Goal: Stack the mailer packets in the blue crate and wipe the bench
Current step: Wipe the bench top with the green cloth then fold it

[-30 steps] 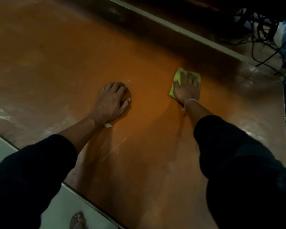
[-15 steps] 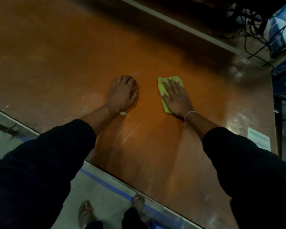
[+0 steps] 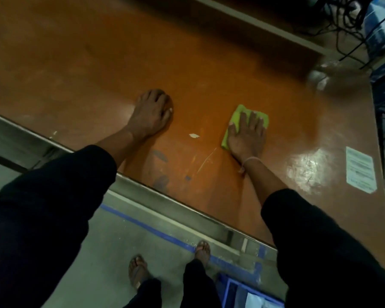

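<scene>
Our right hand, fingers flat, has slid the green cloth nearer us; left hand rests, fingers curled, on the tabletop. Wiping continues.

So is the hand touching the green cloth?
Touching. The head view shows the right hand lying flat on the green cloth, fingers spread, pressing it on the bench.

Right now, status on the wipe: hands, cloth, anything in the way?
Right hand flat on green cloth, pressing it to the bench. Left hand resting on bench. Small white scrap between the hands.
</scene>
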